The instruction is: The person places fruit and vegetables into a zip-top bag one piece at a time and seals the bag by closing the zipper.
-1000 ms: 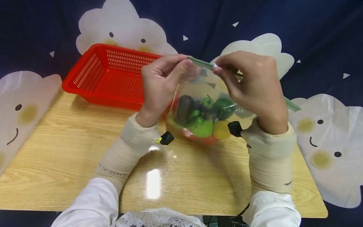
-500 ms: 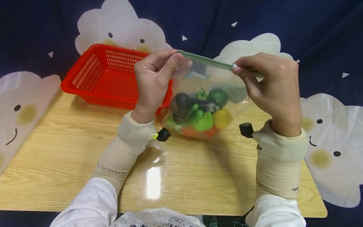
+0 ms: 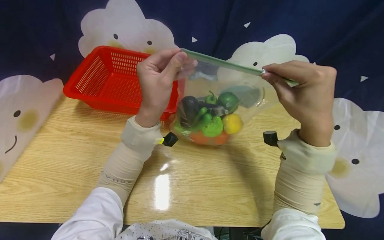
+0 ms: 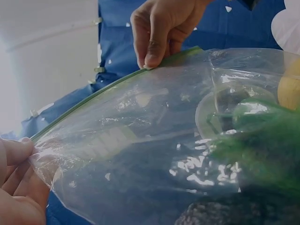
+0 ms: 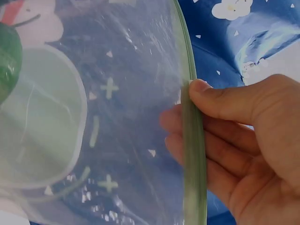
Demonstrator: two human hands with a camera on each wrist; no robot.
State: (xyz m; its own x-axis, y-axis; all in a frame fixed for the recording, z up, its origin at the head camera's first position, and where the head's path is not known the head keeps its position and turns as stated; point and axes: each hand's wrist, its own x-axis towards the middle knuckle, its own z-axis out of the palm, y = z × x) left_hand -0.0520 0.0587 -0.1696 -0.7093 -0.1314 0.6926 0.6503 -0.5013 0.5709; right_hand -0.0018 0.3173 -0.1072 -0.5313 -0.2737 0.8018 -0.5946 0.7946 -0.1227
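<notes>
A clear zip bag with a green zip strip hangs from both hands over the table. Its top left corner is pinched between thumb and fingers of my left hand. Farther right along the strip, my right hand pinches the small white slider; in the right wrist view the thumb lies on one face of the strip, fingers behind. Inside the bag show a yellow lemon-like fruit, a bumpy green fruit, a dark green round one, a dark purple one and orange-red pieces.
A red plastic basket with slotted walls stands at the back left, partly behind my left hand. The wooden table ends at a front edge close to my body. A dark blue cloth with white clouds hangs behind.
My right hand has slid right along the strip with the slider, away from my left hand. The left hand has shifted slightly left, and the bag's top is stretched wider.
</notes>
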